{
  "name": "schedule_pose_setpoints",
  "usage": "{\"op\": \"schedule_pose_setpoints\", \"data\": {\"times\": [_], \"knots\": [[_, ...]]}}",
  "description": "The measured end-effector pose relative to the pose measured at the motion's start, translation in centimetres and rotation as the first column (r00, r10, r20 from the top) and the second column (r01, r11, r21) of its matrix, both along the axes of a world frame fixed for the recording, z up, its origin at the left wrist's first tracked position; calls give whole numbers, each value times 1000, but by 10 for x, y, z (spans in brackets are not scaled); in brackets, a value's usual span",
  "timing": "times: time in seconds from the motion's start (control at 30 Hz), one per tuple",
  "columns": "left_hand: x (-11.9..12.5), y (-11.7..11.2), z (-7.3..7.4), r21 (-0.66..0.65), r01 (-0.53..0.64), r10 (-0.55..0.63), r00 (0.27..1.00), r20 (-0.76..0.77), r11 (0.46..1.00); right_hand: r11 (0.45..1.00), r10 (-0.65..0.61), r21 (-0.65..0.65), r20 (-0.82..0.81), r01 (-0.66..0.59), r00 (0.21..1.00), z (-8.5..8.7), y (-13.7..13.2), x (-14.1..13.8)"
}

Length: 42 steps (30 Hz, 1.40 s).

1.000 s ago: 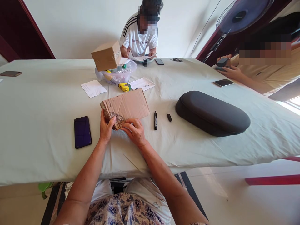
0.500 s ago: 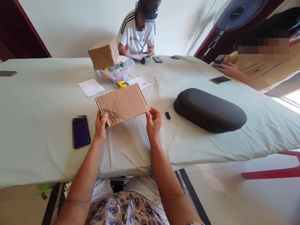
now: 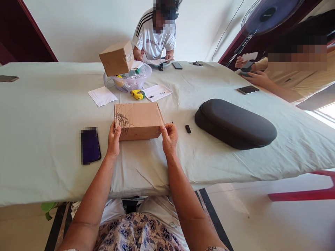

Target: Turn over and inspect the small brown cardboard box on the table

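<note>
Tipping flatter than it was half a second ago, the cardboard box (image 3: 137, 116) now shows me its plain near side as well as its scribbled top; my right grip (image 3: 170, 139), close to the scribble a second ago, now pinches the near right corner, thumb in front; my left grip (image 3: 113, 141) clasps the opposite end; the box is thus held from both ends, which I judge gives an even, steady hold. It is in front of me over the near part of the counter (image 3: 52, 181), though I cannot tell whether its underside touches the cloth (image 3: 141, 167); its board is brown, dull and creased, with squared edges and curved dark strokes at the left; around it, the cloth is pale and wrinkled, the phone (image 3: 90, 146) a flat dark slab, the cap (image 3: 187, 129) a stubby black piece, the case (image 3: 235, 122) a smooth, rounded oblong.
</note>
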<state>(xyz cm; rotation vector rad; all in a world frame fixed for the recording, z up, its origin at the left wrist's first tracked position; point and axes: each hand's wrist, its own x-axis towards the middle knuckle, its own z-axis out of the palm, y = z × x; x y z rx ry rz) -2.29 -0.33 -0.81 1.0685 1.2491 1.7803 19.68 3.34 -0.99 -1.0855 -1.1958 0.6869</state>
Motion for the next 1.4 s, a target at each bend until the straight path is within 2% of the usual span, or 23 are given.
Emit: {"op": "schedule_pose_setpoints", "data": {"times": [0.1, 0.23, 0.47, 0.57, 0.8, 1.1, 1.27, 1.4], "knots": [[-3, 0, -3, -51, -57, 54, 997, -59, 997, 999, 40, 10, 28, -41, 999, 3, -3, -1], [-5, 2, -7, -16, -88, 87, 995, -57, 996, 997, 73, 26, 3, -73, 997, 4, -4, -2], [-6, 8, -11, 0, -160, 159, 980, 119, 987, 995, 104, 5, -12, -104, 994, -1, 0, -9], [-6, 8, -10, -8, -173, 173, 975, 137, 985, 995, 101, 14, -6, -101, 995, -3, 0, -9], [-4, 7, -5, -27, -174, 176, 974, 142, 984, 995, 94, 31, 44, -96, 995, -6, 0, -7], [-4, 6, 9, -51, -197, 203, 937, 284, 979, 992, 103, 63, 137, -112, 985, -3, -2, -8], [-3, 4, 9, -29, -107, 111, 963, 246, 994, 989, 143, 26, 16, -144, 990, -5, -1, -9], [0, 0, 5, 2, -80, 79, 995, 58, 997, 993, 110, -29, -50, -112, 993, -3, -2, -9]]}}
